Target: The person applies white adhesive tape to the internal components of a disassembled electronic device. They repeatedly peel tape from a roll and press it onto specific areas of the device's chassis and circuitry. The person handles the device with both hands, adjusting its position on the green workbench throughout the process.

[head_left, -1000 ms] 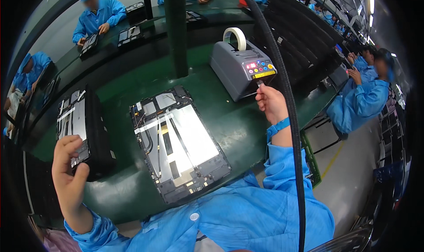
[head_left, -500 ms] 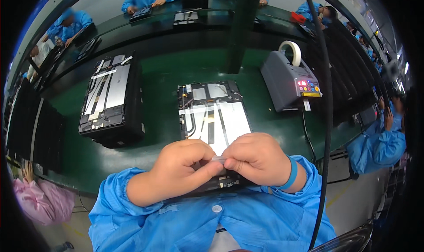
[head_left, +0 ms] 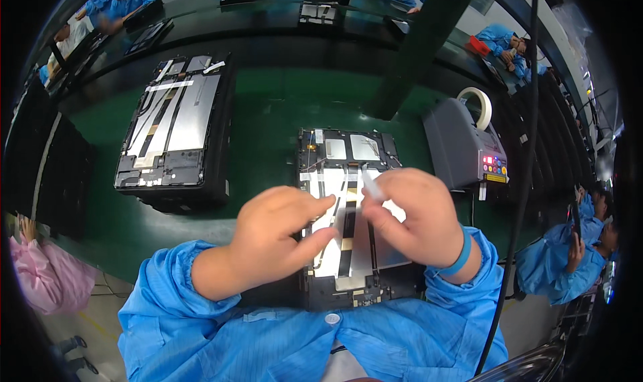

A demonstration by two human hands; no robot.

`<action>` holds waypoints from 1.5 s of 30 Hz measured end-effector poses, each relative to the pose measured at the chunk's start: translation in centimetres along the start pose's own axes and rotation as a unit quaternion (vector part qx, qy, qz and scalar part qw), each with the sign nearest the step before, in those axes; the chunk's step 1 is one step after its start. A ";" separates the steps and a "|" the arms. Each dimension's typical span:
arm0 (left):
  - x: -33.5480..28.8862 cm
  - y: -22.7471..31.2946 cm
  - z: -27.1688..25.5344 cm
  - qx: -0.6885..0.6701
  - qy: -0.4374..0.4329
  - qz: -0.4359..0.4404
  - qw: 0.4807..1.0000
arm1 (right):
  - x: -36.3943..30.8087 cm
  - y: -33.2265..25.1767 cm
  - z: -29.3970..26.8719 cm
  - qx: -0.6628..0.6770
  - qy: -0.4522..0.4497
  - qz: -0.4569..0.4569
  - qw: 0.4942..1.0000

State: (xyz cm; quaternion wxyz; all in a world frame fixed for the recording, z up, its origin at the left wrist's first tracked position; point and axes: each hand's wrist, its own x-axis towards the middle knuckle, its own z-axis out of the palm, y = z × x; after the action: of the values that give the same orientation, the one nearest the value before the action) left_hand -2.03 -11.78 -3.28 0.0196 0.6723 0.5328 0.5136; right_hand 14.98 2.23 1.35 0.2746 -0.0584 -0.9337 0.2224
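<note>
In front of me on the green table lies an open tablet-like device (head_left: 364,251), its silver panels and dark ribbon cables set in a black frame. Over its left edge is my left hand (head_left: 276,238), thumb and forefinger apart with nothing between them. My right hand (head_left: 416,206) pinches a short whitish strip of tape (head_left: 372,185) above the upper middle of the panels. The strip is slightly blurred, and part of the device is hidden under both hands.
A stack of similar devices (head_left: 191,124) stands at the left. On the right is a grey tape dispenser (head_left: 452,144) with a tape roll (head_left: 477,107) on top. A black cable (head_left: 519,201) hangs down the right side. Co-workers in blue sit across the table.
My hands were pinched together on the strip near the device's close edge. They have parted; the left has let go, and the right has carried the strip farther up over the panels.
</note>
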 end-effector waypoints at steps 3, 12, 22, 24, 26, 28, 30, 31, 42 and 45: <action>0.2 -2.5 -0.1 0.081 0.061 -0.024 0.995 | 1.9 1.5 -0.1 0.007 0.010 0.063 0.998; 0.0 -4.9 0.3 0.134 0.012 -0.094 0.986 | 6.4 4.5 4.1 0.032 -0.127 0.035 0.991; -0.1 -5.9 0.4 0.149 0.000 -0.023 0.989 | 9.2 6.6 5.2 0.045 -0.152 -0.059 0.986; -0.1 -6.0 0.4 0.151 0.000 -0.014 0.988 | 9.0 6.9 5.4 0.039 -0.158 -0.053 0.985; -0.1 -6.1 0.4 0.156 -0.003 -0.004 0.988 | 8.7 6.8 5.5 0.052 -0.167 -0.005 0.985; -0.2 -6.1 0.4 0.159 -0.015 -0.011 0.987 | 8.7 6.6 5.5 0.063 -0.176 0.036 0.982; -0.3 -6.2 0.4 0.163 -0.022 -0.012 0.986 | 8.7 6.2 5.1 0.069 -0.191 0.076 0.976; -0.4 -6.2 0.4 0.165 -0.022 -0.009 0.986 | 8.6 6.2 5.1 0.083 -0.186 0.093 0.975; -0.7 -6.4 0.3 0.190 0.007 0.037 0.981 | 8.1 4.1 5.6 0.008 -0.156 0.228 0.961; -0.3 -6.3 0.3 0.176 0.028 0.041 0.983 | 7.6 4.9 5.6 0.060 -0.146 0.239 0.958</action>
State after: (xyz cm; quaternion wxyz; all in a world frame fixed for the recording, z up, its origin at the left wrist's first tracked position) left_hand -6.17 -9.15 -7.22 -0.1345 0.6719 0.5874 0.4306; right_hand 5.50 6.21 -1.40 0.0773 -0.2305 -0.9072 0.3435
